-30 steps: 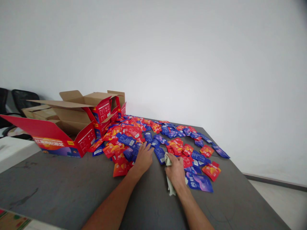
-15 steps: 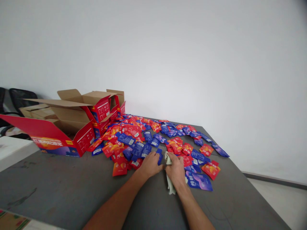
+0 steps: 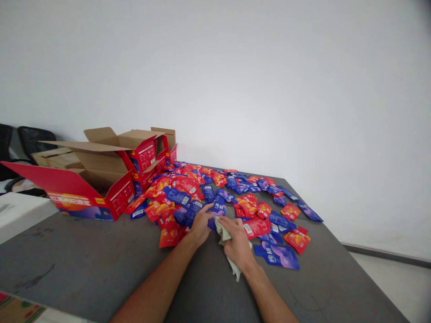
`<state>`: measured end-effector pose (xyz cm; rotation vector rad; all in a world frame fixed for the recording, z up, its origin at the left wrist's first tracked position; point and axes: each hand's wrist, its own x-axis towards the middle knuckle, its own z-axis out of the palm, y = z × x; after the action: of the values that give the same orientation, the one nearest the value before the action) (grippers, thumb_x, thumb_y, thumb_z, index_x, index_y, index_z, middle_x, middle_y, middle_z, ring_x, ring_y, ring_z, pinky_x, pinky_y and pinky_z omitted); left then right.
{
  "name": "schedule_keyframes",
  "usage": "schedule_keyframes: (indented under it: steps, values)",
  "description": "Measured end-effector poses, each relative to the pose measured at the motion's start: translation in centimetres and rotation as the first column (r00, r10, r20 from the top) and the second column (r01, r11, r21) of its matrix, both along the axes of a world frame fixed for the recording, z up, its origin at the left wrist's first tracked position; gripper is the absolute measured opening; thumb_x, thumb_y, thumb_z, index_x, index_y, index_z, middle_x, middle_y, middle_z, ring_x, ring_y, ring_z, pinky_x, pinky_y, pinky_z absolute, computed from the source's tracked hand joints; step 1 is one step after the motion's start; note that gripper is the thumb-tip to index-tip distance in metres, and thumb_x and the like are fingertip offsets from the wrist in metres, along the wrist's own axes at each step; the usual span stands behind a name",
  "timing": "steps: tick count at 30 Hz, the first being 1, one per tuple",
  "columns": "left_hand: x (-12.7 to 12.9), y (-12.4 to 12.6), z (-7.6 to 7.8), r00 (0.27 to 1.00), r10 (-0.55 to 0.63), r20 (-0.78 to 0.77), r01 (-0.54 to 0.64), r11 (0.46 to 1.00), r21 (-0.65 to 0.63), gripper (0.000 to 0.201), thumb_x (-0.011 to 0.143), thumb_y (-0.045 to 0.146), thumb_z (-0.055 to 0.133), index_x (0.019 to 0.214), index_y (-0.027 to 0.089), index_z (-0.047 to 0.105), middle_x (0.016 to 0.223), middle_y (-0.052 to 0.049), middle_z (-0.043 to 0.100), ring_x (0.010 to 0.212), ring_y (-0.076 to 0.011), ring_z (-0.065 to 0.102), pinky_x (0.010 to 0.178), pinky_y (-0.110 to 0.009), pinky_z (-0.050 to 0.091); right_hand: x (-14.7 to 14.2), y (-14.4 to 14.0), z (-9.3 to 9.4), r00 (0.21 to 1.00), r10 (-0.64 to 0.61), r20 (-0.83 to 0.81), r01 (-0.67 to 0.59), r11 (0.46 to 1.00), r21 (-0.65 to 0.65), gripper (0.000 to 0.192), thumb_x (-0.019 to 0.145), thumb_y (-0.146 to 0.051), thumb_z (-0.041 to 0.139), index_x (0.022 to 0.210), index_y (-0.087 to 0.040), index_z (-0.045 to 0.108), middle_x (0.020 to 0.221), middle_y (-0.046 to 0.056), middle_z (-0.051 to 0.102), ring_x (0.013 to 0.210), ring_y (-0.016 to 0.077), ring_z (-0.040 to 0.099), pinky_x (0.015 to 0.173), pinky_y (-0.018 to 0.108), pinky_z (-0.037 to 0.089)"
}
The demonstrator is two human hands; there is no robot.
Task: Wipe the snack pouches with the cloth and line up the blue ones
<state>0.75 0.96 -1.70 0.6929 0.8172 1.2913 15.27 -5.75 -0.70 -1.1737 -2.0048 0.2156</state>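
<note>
Many red and blue sachets (image 3: 188, 188) lie spread over a dark grey table (image 3: 84, 269). My left hand (image 3: 199, 223) is at the near edge of the pile, its fingers closed on a blue sachet (image 3: 218, 209). My right hand (image 3: 237, 242) sits just to its right, gripping a pale cloth (image 3: 226, 242) whose end hangs below the wrist. The two hands nearly touch. A larger blue packet (image 3: 278, 255) lies flat right of my right hand.
Open red cardboard boxes (image 3: 101, 179) with brown flaps stand at the table's left rear. A white wall rises behind. A black chair (image 3: 32, 139) sits at the far left, and a white surface (image 3: 16, 211) adjoins the table's left side.
My left hand drew back from the pile toward my right hand and took hold of a blue sachet. My right hand with the cloth shifted left toward it.
</note>
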Motion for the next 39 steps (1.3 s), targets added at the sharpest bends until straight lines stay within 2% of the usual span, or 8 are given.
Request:
schedule_keyframes:
  steps: [4,8,12,18,21,26,34,39]
  values:
    - [0.2,-1.0,1.1,0.984,-0.098,0.147,0.107,0.993,-0.054,0.060,0.069,0.010,0.066,0.128,0.016,0.058,0.075,-0.003,0.070,0.059,-0.0133,0.063,0.059,-0.024,0.048,-0.8,-0.4,-0.2,0.998,0.047,0.034,-0.047,0.999,0.001,0.083,0.057,0.010,0.044,0.127,-0.028,0.065,0.133,0.001,0.063,0.099,0.0231,0.055,0.087,0.038,0.048]
    - [0.9,-2.1,2.2,0.951,-0.258,0.171,0.270,0.961,-0.051,0.032,0.081,0.027,0.064,0.110,0.014,0.069,0.087,-0.008,0.074,0.073,-0.0194,0.070,0.069,-0.028,0.054,0.7,0.5,-0.5,0.985,-0.170,-0.029,0.172,0.983,0.068,0.077,0.063,0.009,0.042,0.127,-0.026,0.066,0.133,0.003,0.063,0.101,0.0244,0.054,0.088,0.041,0.047]
    - [1.9,-2.9,3.1,0.940,-0.309,0.144,0.312,0.950,0.002,0.027,0.083,0.030,0.066,0.104,0.013,0.072,0.090,-0.009,0.075,0.081,-0.0202,0.071,0.078,-0.028,0.054,2.4,1.3,-0.5,0.944,-0.325,-0.064,0.330,0.937,0.111,0.069,0.070,0.005,0.042,0.128,-0.023,0.065,0.135,0.004,0.062,0.100,0.0251,0.053,0.089,0.044,0.046]
    - [1.6,-2.5,3.0,0.934,-0.305,0.186,0.305,0.952,0.031,0.029,0.086,0.037,0.064,0.096,0.012,0.072,0.088,-0.009,0.075,0.084,-0.0202,0.070,0.075,-0.027,0.054,0.9,0.5,-0.3,0.990,-0.137,0.037,0.134,0.988,0.070,0.082,0.062,0.007,0.044,0.133,-0.029,0.061,0.136,0.001,0.061,0.100,0.0247,0.054,0.087,0.042,0.048]
    - [1.1,-2.1,2.5,0.942,-0.266,0.207,0.265,0.964,0.031,0.028,0.085,0.037,0.065,0.096,0.012,0.072,0.088,-0.009,0.075,0.084,-0.0194,0.070,0.075,-0.026,0.054,-0.2,-0.1,-0.1,0.994,-0.050,0.101,0.046,0.998,0.040,0.083,0.059,0.008,0.045,0.130,-0.031,0.064,0.134,-0.001,0.063,0.096,0.0246,0.053,0.083,0.040,0.049]
    - [1.2,-2.0,2.1,0.960,-0.211,0.185,0.206,0.977,0.046,0.027,0.080,0.033,0.068,0.097,0.012,0.072,0.088,-0.008,0.074,0.081,-0.0188,0.069,0.072,-0.025,0.052,-0.4,-0.2,0.0,0.996,-0.024,0.088,0.022,0.999,0.030,0.081,0.059,0.010,0.045,0.127,-0.029,0.066,0.133,-0.001,0.064,0.098,0.0249,0.053,0.086,0.040,0.048]
    - [0.6,-1.7,1.5,0.997,-0.061,0.052,0.054,0.991,0.126,0.050,0.060,0.009,0.066,0.110,0.016,0.069,0.092,-0.005,0.073,0.076,-0.0159,0.067,0.066,-0.023,0.048,0.6,0.3,0.2,0.971,-0.169,-0.169,0.179,0.983,0.048,0.067,0.074,0.005,0.044,0.129,-0.025,0.064,0.134,0.005,0.062,0.110,0.0254,0.055,0.093,0.042,0.046]
    - [0.2,-1.1,1.1,0.996,0.084,0.003,-0.084,0.996,0.037,0.061,0.058,0.009,0.071,0.118,0.019,0.064,0.090,-0.003,0.071,0.071,-0.0149,0.066,0.065,-0.025,0.050,0.8,0.4,0.4,0.946,-0.226,-0.235,0.239,0.971,0.030,0.050,0.083,-0.003,0.047,0.125,-0.023,0.066,0.129,0.007,0.065,0.106,0.0267,0.057,0.093,0.045,0.047]
